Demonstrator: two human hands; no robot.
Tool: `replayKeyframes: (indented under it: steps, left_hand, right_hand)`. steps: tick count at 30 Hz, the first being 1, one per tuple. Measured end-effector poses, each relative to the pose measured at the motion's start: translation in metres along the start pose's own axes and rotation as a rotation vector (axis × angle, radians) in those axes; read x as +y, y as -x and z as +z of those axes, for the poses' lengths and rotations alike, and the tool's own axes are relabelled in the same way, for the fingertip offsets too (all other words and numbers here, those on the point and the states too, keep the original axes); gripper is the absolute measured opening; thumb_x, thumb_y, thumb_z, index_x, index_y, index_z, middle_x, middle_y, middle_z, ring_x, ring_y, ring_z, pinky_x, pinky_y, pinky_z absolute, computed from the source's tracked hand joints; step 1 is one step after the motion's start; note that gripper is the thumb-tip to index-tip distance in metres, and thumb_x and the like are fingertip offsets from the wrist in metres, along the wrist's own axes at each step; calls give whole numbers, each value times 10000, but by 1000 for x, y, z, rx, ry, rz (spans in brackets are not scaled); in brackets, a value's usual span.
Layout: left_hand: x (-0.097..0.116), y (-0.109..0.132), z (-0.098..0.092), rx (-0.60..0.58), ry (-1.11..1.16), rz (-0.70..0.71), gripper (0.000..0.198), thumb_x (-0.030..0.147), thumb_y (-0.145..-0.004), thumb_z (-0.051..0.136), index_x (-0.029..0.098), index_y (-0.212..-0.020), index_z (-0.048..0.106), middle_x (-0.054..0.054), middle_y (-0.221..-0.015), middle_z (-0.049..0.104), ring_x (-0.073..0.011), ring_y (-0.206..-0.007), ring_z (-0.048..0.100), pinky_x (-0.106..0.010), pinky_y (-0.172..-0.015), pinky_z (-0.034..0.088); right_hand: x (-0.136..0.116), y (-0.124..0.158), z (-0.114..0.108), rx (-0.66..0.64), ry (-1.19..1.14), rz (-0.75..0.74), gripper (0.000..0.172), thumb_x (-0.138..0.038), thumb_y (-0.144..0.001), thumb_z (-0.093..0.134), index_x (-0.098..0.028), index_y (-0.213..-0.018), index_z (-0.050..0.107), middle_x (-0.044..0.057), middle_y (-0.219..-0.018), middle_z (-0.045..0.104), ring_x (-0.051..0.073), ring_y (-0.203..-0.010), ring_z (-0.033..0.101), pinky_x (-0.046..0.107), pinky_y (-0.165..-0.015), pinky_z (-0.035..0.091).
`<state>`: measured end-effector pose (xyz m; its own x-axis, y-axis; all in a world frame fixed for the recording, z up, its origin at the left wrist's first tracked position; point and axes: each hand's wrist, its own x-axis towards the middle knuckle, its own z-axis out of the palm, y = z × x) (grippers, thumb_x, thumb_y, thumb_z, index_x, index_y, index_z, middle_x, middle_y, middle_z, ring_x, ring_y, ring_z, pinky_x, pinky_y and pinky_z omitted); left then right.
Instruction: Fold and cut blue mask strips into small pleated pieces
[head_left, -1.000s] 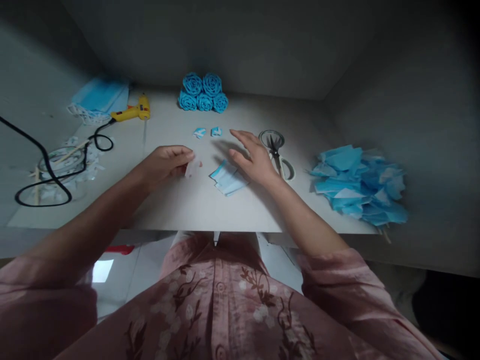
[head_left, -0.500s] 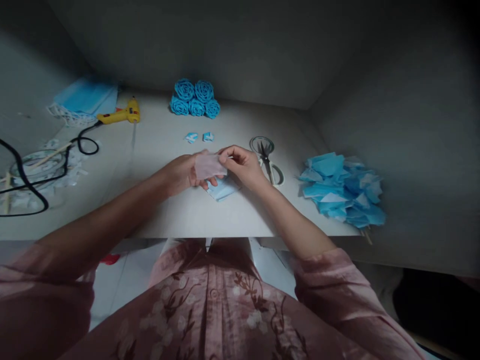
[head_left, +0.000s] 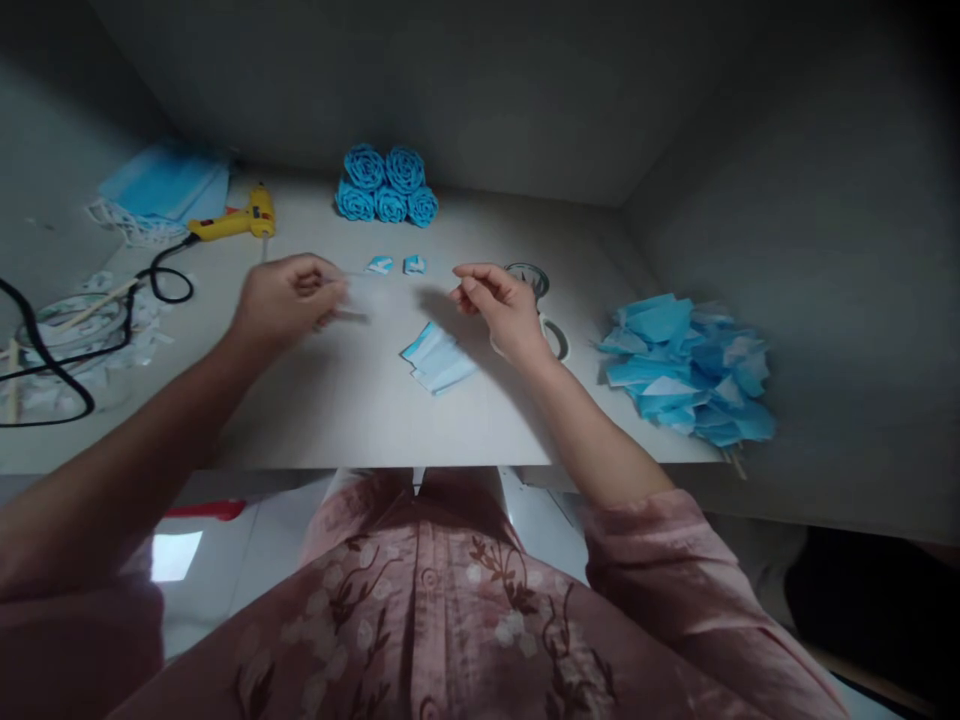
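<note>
My left hand (head_left: 289, 300) is closed in a pinch above the left-middle of the table. It holds a thin, see-through white piece of mask fabric (head_left: 369, 300), smeared by motion. To the right, my right hand (head_left: 499, 300) hovers with thumb and fingers drawn together; whether anything small sits between them I cannot make out. Below and between the hands lie cut pale-blue and white mask fabric pieces (head_left: 439, 360). Scissors (head_left: 555, 340) rest partly hidden behind my right hand. Two small folded blue-and-white pieces, one on the left (head_left: 380, 264) and one on the right (head_left: 414, 264), lie beyond.
Several blue rolled fabric roses (head_left: 386, 185) are stacked at the back. A yellow glue gun (head_left: 236, 222) with a black cord and a pile of blue face masks (head_left: 165, 185) lie back left. White scraps (head_left: 97, 320) are at left; a blue petal bunch on sticks (head_left: 686, 370) is at right.
My hands have moved apart. My left hand has gone left with the thin white fabric, while my right hand has come away from it. The cut pieces on the table are now uncovered.
</note>
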<state>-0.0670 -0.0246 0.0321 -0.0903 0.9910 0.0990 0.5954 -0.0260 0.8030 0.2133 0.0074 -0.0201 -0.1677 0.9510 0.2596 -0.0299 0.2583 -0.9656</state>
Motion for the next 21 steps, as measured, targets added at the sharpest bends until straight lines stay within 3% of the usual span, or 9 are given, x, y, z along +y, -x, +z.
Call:
replayKeyframes:
  steps: [3,6,8,10,12,14,16,21]
  left_hand:
    - [-27,3,-35,55,-549,225,374,370,-981,511,148,-1102,787,-129,-1132,833,-320,-1071,754,-442,-1023,538]
    - [-59,7,-63,-225,-753,398,600,407,-921,416,98,-1292,772,-219,-1529,699,-420,-1449,625,-529,-1250,412]
    - [-74,10,-79,-370,-816,335,797,477,-817,478,47,-1456,682,-258,-1676,552,-463,-1562,514,-569,-1292,363]
    - [-80,14,-92,-388,-815,300,871,548,-845,477,54,-1551,606,-238,-1728,494,-436,-1621,442,-544,-1329,308]
    - [-75,19,-101,-281,-770,327,805,571,-947,463,132,-1617,546,-170,-1801,404,-376,-1679,353,-495,-1357,244]
    - [-65,22,-102,-152,-715,361,721,556,-1001,477,200,-1626,533,-122,-1840,337,-357,-1706,293,-492,-1367,206]
    - [-54,23,-96,-89,-650,420,661,487,-1012,486,183,-1593,569,-132,-1831,353,-355,-1698,312,-494,-1370,201]
    - [-33,15,-71,-136,-497,453,572,388,-949,508,145,-1431,698,-138,-1639,623,-313,-1549,545,-456,-1334,311]
  right_hand:
    - [0,-5,-11,20,103,-5,599,-762,-909,727,-232,-1189,747,52,-981,799,144,-826,708,295,-820,614]
    - [2,-4,-13,-20,212,-32,512,-673,-998,653,-230,-1240,742,61,-1013,807,171,-904,732,320,-857,614]
    - [4,-1,-11,-87,318,-69,426,-541,-1036,628,-214,-1280,749,69,-1039,813,199,-960,746,358,-903,614]
    - [6,2,-6,-192,474,-121,381,-373,-1030,620,-197,-1342,749,95,-1142,823,238,-1065,751,413,-993,598]
    - [6,4,-2,-321,643,-190,433,-258,-994,632,-199,-1411,734,122,-1316,806,284,-1221,723,476,-1112,549]
    - [7,5,1,-435,771,-251,488,-221,-985,643,-209,-1469,707,130,-1452,761,315,-1354,671,528,-1203,485]
    - [7,5,2,-499,844,-273,466,-219,-1003,629,-192,-1460,714,146,-1492,738,329,-1401,647,549,-1229,459]
    - [8,4,-1,-513,801,-253,261,-253,-1032,606,-182,-1169,817,136,-1299,816,292,-1260,715,481,-1155,501]
